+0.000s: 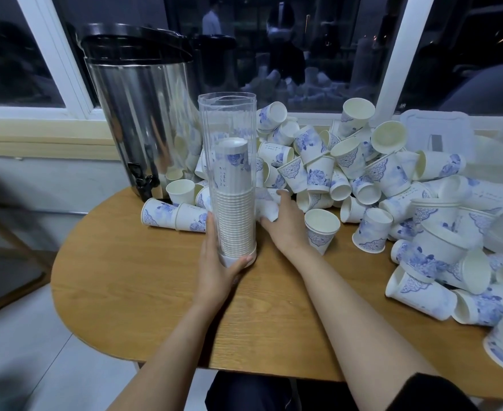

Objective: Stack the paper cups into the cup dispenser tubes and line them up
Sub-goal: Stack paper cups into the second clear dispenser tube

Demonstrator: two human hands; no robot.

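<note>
Two bare forearms (348,321) reach in from the bottom edge, the right one coming out of a dark sleeve (440,393), over a rounded wooden table (126,292). Near the table's middle stands the dispenser tube (228,120). It is upright with its long axis vertical, its open mouth pointing up and its white base on the wood. The left hand (217,262) grips the tube low down: the thumb curls across the front of the white base and the fingers run up the tube's left wall. The right hand (284,222) lies just to the right of the tube, its fingers curled over a paper cup (267,208) that is on its side against the tube's lower wall. That cup is blurred, so its print cannot be read. The tube is clear ribbed plastic. Inside it a stack of cups (234,209) sits upside down, flat bottoms up and rims packed tightly below, filling roughly the lower two thirds. The cups are white with blue flower print. Loose cups (363,173) of the same kind are heaped behind and to the right of the tube, lying every way. A steel urn (143,114) stands at the back left, before a dark window (318,48).
</note>
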